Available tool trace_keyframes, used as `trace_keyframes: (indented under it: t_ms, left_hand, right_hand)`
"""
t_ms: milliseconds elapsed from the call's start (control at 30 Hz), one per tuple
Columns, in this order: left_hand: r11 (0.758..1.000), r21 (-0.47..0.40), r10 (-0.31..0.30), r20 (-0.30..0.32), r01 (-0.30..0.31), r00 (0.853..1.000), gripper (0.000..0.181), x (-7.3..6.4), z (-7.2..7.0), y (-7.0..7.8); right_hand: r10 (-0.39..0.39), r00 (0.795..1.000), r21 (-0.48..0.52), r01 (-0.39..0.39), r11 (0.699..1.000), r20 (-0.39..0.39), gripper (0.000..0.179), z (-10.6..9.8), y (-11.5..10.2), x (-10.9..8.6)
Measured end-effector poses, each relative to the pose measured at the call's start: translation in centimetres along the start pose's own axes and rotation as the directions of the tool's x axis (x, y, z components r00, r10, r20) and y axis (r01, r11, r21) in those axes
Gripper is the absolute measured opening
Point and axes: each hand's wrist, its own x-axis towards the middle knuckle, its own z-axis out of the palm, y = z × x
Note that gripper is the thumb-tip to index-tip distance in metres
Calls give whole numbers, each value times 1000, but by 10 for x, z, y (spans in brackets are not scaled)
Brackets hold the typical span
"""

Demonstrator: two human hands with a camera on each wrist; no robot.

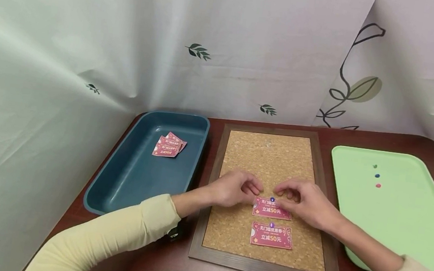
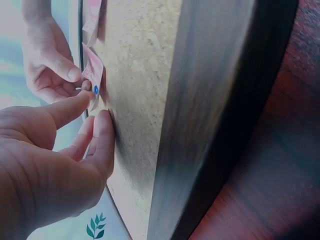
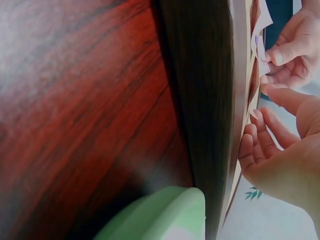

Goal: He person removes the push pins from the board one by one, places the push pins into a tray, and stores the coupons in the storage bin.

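Observation:
Two pink coupons lie one above the other on a framed cork board point(image 1: 235, 240). A blue pushpin point(image 1: 272, 199) stands at the top edge of the upper coupon point(image 1: 270, 210), and a purple pushpin point(image 1: 272, 225) at that of the lower coupon point(image 1: 271, 237). My left hand point(image 1: 235, 188) is by the upper coupon's left corner, thumb tip close to the blue pin in the left wrist view. From the other side, my right hand point(image 1: 307, 201) has its thumb over the coupon's right part, partly hiding it. Both hands' fingers are gently bent, with gaps between thumbs and fingertips.
Left of the board, a dark blue tray point(image 1: 136, 189) holds several more pink coupons point(image 1: 167, 147). A light green tray point(image 1: 387, 226) on the right carries a blue pin point(image 1: 377, 175), a pink pin point(image 1: 378, 185) and a small green one point(image 1: 375, 166). A patterned white cloth hangs behind the table.

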Motion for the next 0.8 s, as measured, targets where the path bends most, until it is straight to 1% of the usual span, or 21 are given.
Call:
trace_keyframes:
  t_ms: [133, 300, 433, 600, 700, 800]
  left_hand:
    - [1000, 12, 4, -6, -4, 1000, 22, 0, 2, 0]
    - [999, 39, 28, -14, -27, 1000, 21, 0, 5, 0]
    - [997, 73, 42, -23, -40, 999, 20, 0, 6, -2]
    - [990, 126, 61, -29, -57, 998, 17, 1, 8, -2]
    - [986, 155, 62, -34, -56, 997, 17, 1, 9, -2]
    - [984, 171, 64, -39, -57, 997, 17, 1, 10, -1]
  right_hand:
    - [-18, 1000, -10, 18, 1000, -3, 20, 2, 0, 2]
    - [-37, 999, -17, 37, 999, -14, 17, 5, 0, 2]
    - [-36, 999, -26, 35, 999, -15, 15, 8, -1, 3]
    - [-20, 1000, -39, 19, 999, -15, 13, 11, -2, 5]
    - [-5, 1000, -56, 5, 998, -11, 13, 11, -4, 6]
    - [21, 1000, -82, -20, 996, 7, 12, 11, -6, 8]
